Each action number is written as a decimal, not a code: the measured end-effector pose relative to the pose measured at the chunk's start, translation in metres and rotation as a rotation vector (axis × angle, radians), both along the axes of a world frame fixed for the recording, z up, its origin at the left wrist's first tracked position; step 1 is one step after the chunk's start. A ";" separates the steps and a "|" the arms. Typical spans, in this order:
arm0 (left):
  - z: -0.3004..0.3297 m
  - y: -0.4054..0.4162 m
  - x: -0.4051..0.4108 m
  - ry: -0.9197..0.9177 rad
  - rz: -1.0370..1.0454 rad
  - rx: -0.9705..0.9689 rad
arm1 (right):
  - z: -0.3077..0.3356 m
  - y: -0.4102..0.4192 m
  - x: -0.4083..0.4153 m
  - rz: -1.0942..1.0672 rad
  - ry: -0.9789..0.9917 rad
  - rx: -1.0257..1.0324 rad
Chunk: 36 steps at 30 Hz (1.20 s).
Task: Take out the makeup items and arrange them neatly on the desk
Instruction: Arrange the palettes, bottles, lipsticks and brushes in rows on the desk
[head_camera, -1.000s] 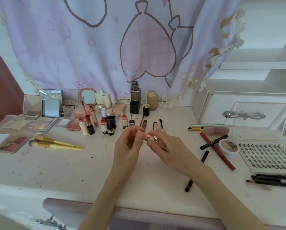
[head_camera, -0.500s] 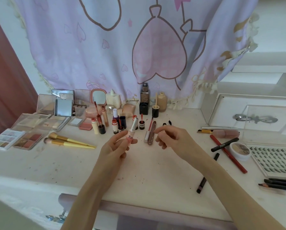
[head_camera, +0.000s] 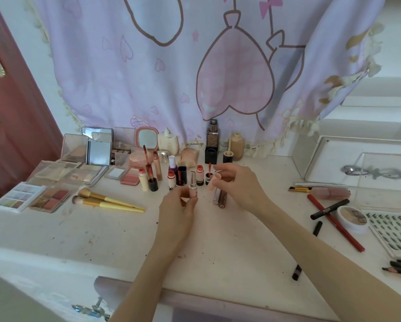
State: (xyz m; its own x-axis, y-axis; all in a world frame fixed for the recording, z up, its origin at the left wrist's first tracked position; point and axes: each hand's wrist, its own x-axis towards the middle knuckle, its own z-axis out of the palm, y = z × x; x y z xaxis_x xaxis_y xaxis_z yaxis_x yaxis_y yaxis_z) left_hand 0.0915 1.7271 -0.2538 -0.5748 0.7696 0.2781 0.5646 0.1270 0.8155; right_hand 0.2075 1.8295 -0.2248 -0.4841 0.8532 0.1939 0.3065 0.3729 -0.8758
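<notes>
White desk [head_camera: 102,233], speckled; palettes [head_camera: 48,198] and brushes [head_camera: 109,201] at nine o'clock, pencils [head_camera: 334,221] and lash tray [head_camera: 394,231] at three.

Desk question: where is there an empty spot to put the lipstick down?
The desk is bare in front, between the yellow brushes and the red pencil, below both hands. The left hand holds the lipstick; the right hand pinches its cap. It is crowded behind, among the small bottles, and left around the palettes.
</notes>
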 end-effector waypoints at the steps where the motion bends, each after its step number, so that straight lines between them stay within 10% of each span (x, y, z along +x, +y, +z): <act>1: -0.001 0.003 0.000 0.035 0.017 -0.006 | -0.002 0.001 -0.004 -0.009 -0.031 0.031; 13: -0.005 0.027 0.005 0.159 0.058 -0.057 | -0.013 0.003 -0.019 -0.068 -0.386 0.273; 36: 0.004 -0.001 0.038 0.255 -0.124 0.213 | 0.012 -0.022 0.072 -0.124 -0.293 0.371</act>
